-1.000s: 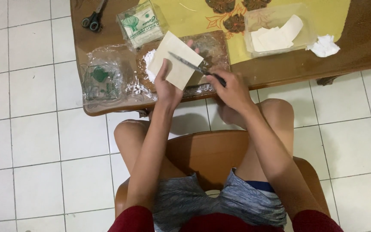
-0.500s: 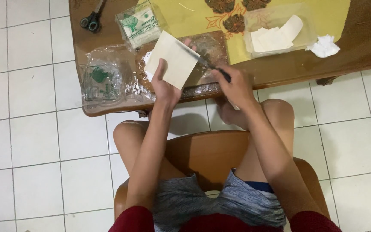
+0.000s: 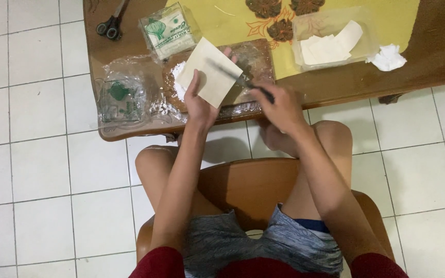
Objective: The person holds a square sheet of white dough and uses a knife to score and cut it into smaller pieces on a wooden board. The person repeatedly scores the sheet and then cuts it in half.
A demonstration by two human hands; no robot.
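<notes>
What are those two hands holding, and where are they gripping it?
The left hand holds a pale square sheet by its lower edge. The right hand grips a knife by its dark handle, the blade lying across the sheet.

**Where everything sits**

The surface (image 3: 428, 56) lies ahead of the person's knees, with a chair (image 3: 248, 185) under them. On its near edge rests a board (image 3: 256, 62), and a mat (image 3: 387, 15) lies behind that. The left hand (image 3: 199, 105) holds a sheet (image 3: 209, 72) over the board; the right hand (image 3: 281, 105), just to its right, holds a knife (image 3: 233, 74) across the sheet. Left of the board lies a bag (image 3: 122, 95). Behind it are a packet (image 3: 168, 31) and, at the far left corner, scissors (image 3: 110, 24). To the right, a tray (image 3: 333, 31) holds more sheets, with a crumpled tissue (image 3: 387, 56) beside it.
</notes>
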